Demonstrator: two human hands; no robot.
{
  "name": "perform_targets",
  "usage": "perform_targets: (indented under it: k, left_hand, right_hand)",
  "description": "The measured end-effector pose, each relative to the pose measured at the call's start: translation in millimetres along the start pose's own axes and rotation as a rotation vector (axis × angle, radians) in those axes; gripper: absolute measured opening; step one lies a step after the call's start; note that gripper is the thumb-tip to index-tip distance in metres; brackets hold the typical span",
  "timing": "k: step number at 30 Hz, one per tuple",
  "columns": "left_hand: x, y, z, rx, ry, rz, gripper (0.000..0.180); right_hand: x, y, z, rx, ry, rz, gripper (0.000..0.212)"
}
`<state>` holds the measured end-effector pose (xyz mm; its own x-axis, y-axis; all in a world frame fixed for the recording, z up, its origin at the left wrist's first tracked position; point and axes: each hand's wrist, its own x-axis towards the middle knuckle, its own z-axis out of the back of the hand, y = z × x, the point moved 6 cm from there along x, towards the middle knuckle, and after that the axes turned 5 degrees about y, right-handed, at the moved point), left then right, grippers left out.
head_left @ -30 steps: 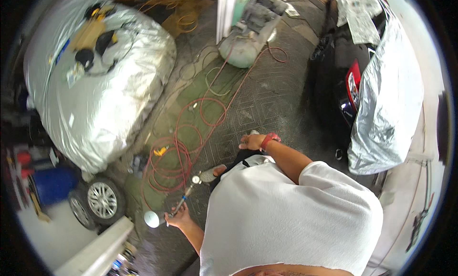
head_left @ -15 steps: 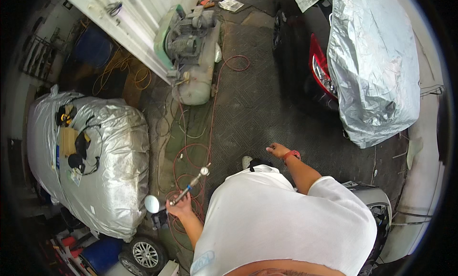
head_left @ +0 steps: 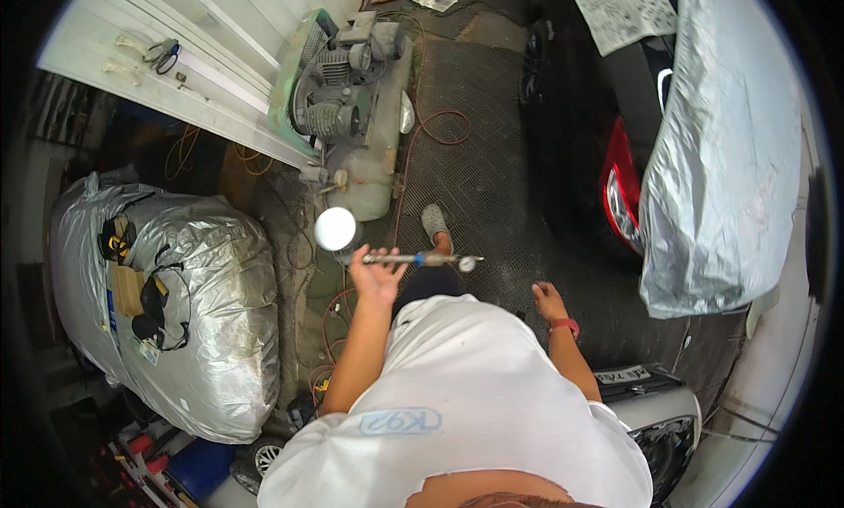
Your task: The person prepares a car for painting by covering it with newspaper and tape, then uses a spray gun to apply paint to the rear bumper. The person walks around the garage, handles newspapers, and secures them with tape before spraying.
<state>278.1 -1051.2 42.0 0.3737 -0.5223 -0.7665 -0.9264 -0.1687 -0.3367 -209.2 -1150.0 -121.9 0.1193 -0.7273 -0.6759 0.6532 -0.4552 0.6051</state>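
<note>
In the head view, the left hand (head_left: 378, 281) is raised in front of the body, forearm angled up from the lower left, its fingers wrapped around the metal handle of a spray gun (head_left: 431, 259). The gun lies nearly crosswise, white cup (head_left: 336, 228) to the left, round gauge (head_left: 468, 264) to the right. The right hand (head_left: 550, 301) hangs out beside the body above a red wristband (head_left: 565, 325), fingers loosely bent; whether they press together I cannot tell. Since half a second ago, the left hand has moved up and inward, levelling the slanted gun, and a grey shoe (head_left: 434, 218) has stepped forward.
</note>
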Motion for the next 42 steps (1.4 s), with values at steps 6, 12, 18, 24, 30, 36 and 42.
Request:
perform_targets:
  k: [6,12,18,24,30,36,42]
  left_hand:
    - [111,-2,-164,0.144,0.153,0.148,0.026]
    - [176,-18,-306,0.251,0.215,0.165,0.024]
    - [274,-16,-411,0.285,0.188,0.133,0.023]
    - [358,-9,-516,0.212,0.045,0.107,0.024]
    - [418,-17,-648,0.072,0.115,0.017,0.027]
    - [496,-36,-736,-0.008,0.088,0.000,0.028]
    - [616,-78,-825,-0.036,0.062,0.042,0.030]
  right_hand:
    - [-4,49,46,-0.115,0.002,-0.348,0.045]
    - [91,116,65,-0.115,-0.174,-0.172,0.052]
    - [239,250,87,0.426,-0.139,-0.157,0.048]
    - [399,439,176,-0.186,-0.002,0.158,0.047]
    - [531,644,255,-0.251,0.109,0.334,0.045]
    - [637,797,296,-0.316,0.103,0.408,0.045]
    - [758,821,300,-0.344,0.106,0.447,0.046]
